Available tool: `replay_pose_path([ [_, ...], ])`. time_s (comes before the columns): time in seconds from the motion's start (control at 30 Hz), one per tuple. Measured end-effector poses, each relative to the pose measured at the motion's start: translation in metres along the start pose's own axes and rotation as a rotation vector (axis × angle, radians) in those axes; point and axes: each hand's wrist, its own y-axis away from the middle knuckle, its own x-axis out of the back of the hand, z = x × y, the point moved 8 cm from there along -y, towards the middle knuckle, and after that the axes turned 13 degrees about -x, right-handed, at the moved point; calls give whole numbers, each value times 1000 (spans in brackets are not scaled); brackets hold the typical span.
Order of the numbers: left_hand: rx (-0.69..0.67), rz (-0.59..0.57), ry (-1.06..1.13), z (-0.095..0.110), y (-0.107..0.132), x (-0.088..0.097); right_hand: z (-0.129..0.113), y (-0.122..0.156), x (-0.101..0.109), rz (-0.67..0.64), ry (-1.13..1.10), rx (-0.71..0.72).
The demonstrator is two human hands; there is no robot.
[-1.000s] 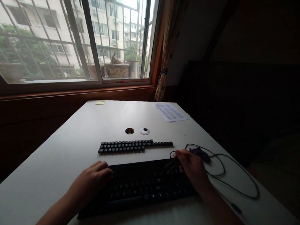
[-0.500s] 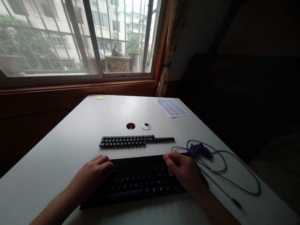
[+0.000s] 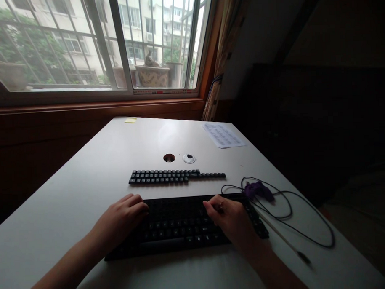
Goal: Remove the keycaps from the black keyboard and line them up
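Right grip: my right hand [image 3: 229, 217] sits over the right half of the keyboard [image 3: 179, 229], with thumb and forefinger nipped together down at the keys. It's too dark to tell if anything is pinched in there.
Left grip: my left hand [image 3: 125, 215] lies palm down on the keyboard's left end. The fingers are loosely curled and just resting, not clamped on anything.
Keyboard: black and flat, on the near part of the counter [image 3: 86, 182], right in front of me. I'd guess stiff plastic, lightish, and happy to slide on that smooth top. I reckon the short ends or the frame edge are the places to hold it, since the keys give and the caps may pop.
Keycaps [image 3: 176, 176]: loose black ones in tidy rows just beyond the keyboard, not touching it. They look small and hard, and probably scatter easily.
Cable [image 3: 290, 208]: thin, black and floppy, looping to the right of the keyboard.
Purple thing [image 3: 257, 189]: small and lumpy, sitting among the loops. No idea what it is.
Farther off: a round hole [image 3: 169, 157] with a pale cap [image 3: 188, 158] beside it, a printed sheet [image 3: 224, 135] at far right, and a yellow note [image 3: 130, 120] under the window [image 3: 81, 43].
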Motion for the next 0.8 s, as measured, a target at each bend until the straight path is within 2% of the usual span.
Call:
replay_pose_path([
  [0.27, -31, 31, -23, 3, -1, 4, 32, -8, -6, -168, -229, -288],
  [0.4, -25, 40, -19, 3, -1, 4, 41, -9, -8, -179, -296, -355],
  [0.53, -25, 2, -30, 3, -1, 2, 54, -12, -10, -168, -374, -423],
  [0.63, -22, -14, -40, 2, -1, 0, 58, -12, -10, -159, -401, -436],
  [0.8, -22, -12, -52, 3, 0, 1, 48, -11, -5, -118, -338, -365],
])
